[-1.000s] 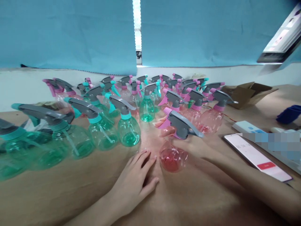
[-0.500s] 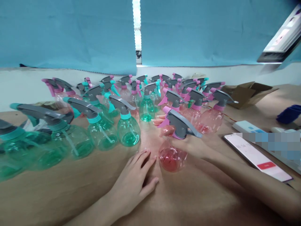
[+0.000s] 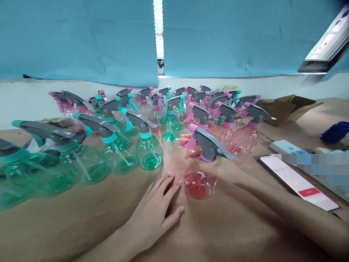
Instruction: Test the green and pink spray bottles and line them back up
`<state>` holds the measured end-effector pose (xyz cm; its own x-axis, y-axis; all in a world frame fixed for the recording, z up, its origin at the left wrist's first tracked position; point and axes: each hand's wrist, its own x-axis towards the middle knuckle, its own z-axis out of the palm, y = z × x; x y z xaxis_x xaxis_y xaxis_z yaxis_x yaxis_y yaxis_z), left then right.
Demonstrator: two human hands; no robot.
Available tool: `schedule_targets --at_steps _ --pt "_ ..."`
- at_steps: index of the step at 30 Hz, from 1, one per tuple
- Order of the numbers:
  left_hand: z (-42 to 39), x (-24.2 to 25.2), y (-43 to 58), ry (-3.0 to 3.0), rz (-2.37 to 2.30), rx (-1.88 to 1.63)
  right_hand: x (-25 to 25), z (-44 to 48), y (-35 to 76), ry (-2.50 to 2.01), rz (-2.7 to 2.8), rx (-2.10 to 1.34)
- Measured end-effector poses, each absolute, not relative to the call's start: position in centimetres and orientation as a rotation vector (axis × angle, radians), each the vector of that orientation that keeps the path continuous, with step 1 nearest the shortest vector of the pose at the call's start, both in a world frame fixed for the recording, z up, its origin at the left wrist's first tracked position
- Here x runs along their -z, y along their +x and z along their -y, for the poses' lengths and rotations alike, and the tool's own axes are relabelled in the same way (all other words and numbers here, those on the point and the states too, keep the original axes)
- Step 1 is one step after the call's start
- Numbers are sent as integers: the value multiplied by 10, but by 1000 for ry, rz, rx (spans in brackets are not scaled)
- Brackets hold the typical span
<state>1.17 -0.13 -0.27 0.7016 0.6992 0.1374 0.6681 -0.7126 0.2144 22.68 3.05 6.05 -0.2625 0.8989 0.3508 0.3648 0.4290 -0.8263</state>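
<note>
My right hand (image 3: 218,167) is wrapped around the neck of a pink spray bottle (image 3: 200,182) with a grey trigger head and pink nozzle, which stands on the brown table (image 3: 81,225). Flat on the table just left of that bottle lies my left hand (image 3: 156,209), palm down with fingers apart, holding nothing. Behind it stand several green spray bottles (image 3: 148,151) with teal collars. Several more pink spray bottles (image 3: 245,134) stand behind my right hand.
A phone (image 3: 298,182) with a lit screen lies at the right, beside a white device (image 3: 289,147). An open cardboard box (image 3: 289,107) sits at the back right, a dark blue object (image 3: 335,131) at the far right. Blue curtains (image 3: 81,40) hang behind.
My right hand and the pink bottle shifted very slightly to the left. My left hand has stayed put.
</note>
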Motion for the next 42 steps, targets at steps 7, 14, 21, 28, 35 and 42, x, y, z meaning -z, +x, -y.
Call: schedule_targets --at_steps 7,14,21,28,35,42 --pt "2 2 11 2767 -1118 -295 -59 -30 226 -1099 1800 -792" --pt "2 4 11 2772 -1122 -318 -58 -32 228 -1054 1828 -806" --pt "1 4 11 2765 -1112 -315 -57 -31 229 -1088 1824 -779" --pt "2 2 12 2761 -1113 -315 -59 -29 228 -1182 1821 -748" --pt "1 3 11 2764 -1104 -321 -59 -31 230 -1099 1814 -856" --pt "0 4 12 2764 -1109 -332 -63 -30 228 -1008 1784 -814"
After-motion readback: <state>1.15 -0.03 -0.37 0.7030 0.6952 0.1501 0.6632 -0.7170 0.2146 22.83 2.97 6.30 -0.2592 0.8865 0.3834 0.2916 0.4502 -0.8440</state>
